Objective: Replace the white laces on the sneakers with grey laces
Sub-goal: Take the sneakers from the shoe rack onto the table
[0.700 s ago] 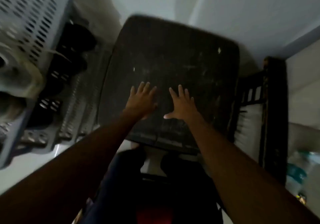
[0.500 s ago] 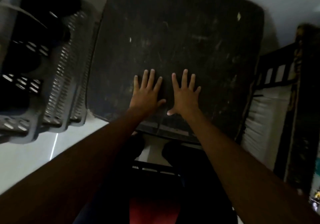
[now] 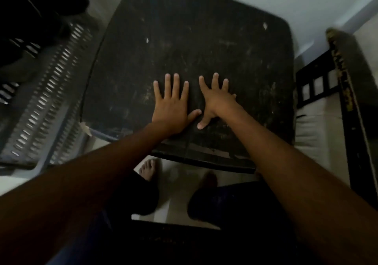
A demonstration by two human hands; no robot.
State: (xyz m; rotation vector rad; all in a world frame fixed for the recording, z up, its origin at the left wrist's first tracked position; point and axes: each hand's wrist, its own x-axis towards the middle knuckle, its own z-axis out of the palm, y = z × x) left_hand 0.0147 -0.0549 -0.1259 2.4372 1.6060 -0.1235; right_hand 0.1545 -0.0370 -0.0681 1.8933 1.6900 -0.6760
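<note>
No lacing step is judged to be under way; the moment is read as a start pose, before anything has been picked up. Neither the sneakers nor any laces, white or grey, can be seen, so their place cannot be told. The next move is judged to call for the sneakers and the grey laces to be fetched and set on the dark table (image 3: 204, 39), which bears only the hands.

The left hand (image 3: 170, 105) is laid flat on the table, fingers straight and slightly spread, nothing held. The right hand (image 3: 216, 101) is likewise pressed palm-down just beside it, fingers spread, nothing gripped; the two thumbs nearly meet. A slotted plastic crate (image 3: 47, 105) is seen at the left, and bare feet (image 3: 148, 169) on the floor below the table edge.
</note>
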